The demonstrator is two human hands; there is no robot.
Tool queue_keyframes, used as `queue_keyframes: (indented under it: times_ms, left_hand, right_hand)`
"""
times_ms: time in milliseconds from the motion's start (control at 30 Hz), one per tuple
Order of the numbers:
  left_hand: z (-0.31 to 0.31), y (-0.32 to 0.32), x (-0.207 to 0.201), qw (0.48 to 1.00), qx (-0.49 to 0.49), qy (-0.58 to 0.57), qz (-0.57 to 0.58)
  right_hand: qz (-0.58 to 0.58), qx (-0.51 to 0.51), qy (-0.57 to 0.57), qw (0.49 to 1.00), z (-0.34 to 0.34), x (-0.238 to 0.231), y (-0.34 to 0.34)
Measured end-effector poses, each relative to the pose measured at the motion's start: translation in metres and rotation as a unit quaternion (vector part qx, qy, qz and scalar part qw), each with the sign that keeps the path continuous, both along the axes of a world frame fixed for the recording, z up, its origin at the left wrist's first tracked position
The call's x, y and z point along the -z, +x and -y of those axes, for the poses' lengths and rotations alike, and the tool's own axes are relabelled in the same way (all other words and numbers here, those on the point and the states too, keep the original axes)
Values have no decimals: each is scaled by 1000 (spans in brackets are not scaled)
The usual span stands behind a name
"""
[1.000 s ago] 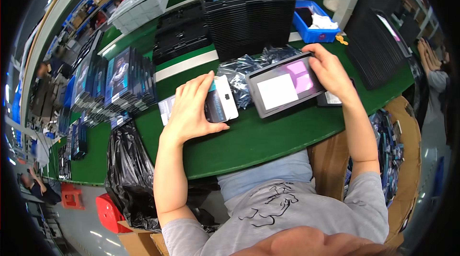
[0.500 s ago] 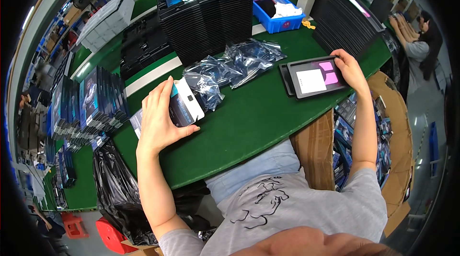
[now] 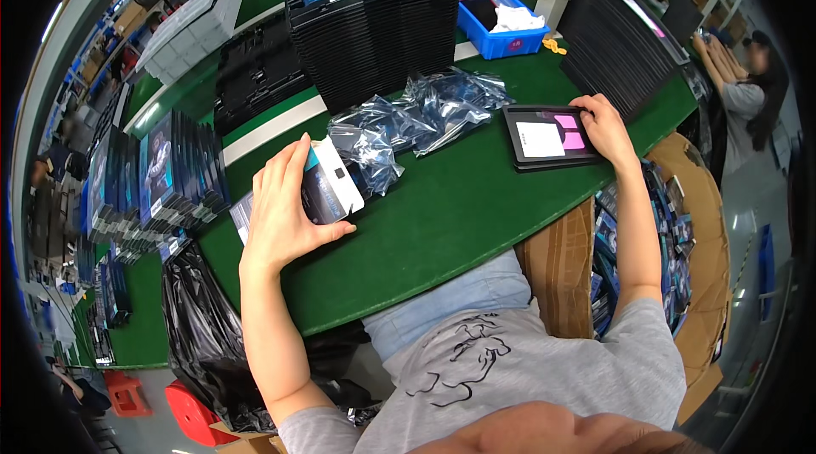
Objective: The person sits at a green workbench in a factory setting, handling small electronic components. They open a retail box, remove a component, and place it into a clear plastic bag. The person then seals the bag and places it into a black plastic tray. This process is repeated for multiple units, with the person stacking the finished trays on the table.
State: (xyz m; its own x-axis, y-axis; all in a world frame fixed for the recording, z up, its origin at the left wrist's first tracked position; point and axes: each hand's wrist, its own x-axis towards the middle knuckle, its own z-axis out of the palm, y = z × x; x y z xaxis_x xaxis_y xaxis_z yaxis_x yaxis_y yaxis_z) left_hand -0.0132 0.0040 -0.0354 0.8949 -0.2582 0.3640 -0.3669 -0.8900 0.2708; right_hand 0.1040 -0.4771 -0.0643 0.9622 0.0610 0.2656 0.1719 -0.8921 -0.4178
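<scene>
My left hand [image 3: 285, 212] has its grip around a small dark box with a white flap [image 3: 331, 190] above the green worktop [image 3: 442, 216]. My right hand [image 3: 605, 127] rests fingers-down on a flat black tray with white and pink labels [image 3: 548, 138] at the worktop's right edge.

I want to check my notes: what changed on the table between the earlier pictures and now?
The right hand carried the black tray from beside the left hand out to the right and set it on the green table. The left hand still holds the small box.
</scene>
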Motion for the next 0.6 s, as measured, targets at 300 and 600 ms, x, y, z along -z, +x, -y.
queue_keyframes:
  times_ms: [300,600]
  left_hand:
    - [3,-1,-4,1000,-3,1,-7]
    - [5,-1,-3,1000,10,-4,-6]
  right_hand:
    - [55,4,-22,998,-4,2,-4]
    - [89,16,-72,993,-12,8,-12]
